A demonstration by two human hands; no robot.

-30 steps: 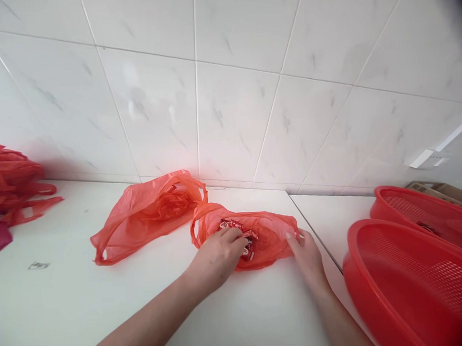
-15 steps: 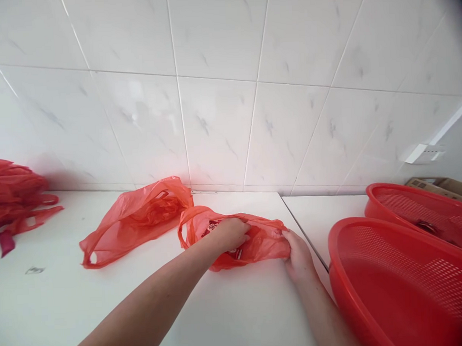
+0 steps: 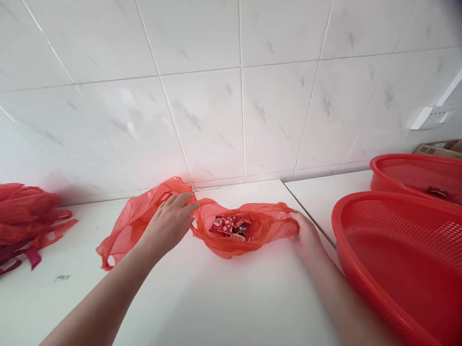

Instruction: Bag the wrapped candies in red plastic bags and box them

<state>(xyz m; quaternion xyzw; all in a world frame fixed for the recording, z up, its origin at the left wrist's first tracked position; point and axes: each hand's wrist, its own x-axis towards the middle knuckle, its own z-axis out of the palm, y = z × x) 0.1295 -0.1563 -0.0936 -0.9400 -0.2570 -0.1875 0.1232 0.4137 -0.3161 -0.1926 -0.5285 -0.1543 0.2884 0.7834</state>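
Observation:
A thin red plastic bag (image 3: 269, 227) lies on the white table with its mouth gaping upward. Inside it are several small red snack packets (image 3: 223, 224) with white print. My right hand (image 3: 307, 233) grips the bag's right end, its thumb and fingers closed on the film. By the bag's left handle is my left hand (image 3: 170, 220), fingers loosely stretched and apart, with nothing seen in them; the tips reach the handle's edge. Behind my left hand a second red plastic bag (image 3: 125, 229) lies crumpled, partly hidden by the hand.
A heap of red plastic bags (image 3: 20, 215) lies at the far left. Two red perforated baskets, a near one (image 3: 354, 239) and a far one (image 3: 382, 170), stand on the right. Behind them is a cardboard box (image 3: 435, 149). A white tiled wall (image 3: 214, 118) bounds the table (image 3: 205, 305).
My left hand has come out of the bag and moved left to its handle, uncovering the packets. My right hand still holds the right end. The camera view has shifted slightly.

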